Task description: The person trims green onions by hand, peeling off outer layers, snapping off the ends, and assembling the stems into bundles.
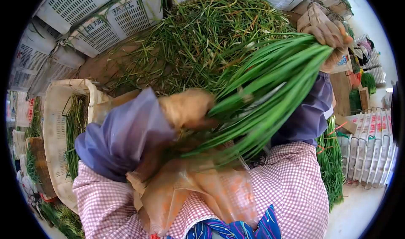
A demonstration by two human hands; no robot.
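Observation:
My right hand, raised at the upper right, is closed around one end of a bunch of garlic chives. The long green leaves fan out from it down and left, across the front of my body. My left hand is smeared by motion beside the left edge of the bunch; its fingers cannot be made out, nor whether they touch the leaves. Below the bunch, a translucent brownish plastic apron covers my lap.
A large heap of loose leaves and trimmings lies ahead. White slotted crates line the back. At left, a cream plastic basket holds greens. More bundled chives and stacked white baskets stand at right.

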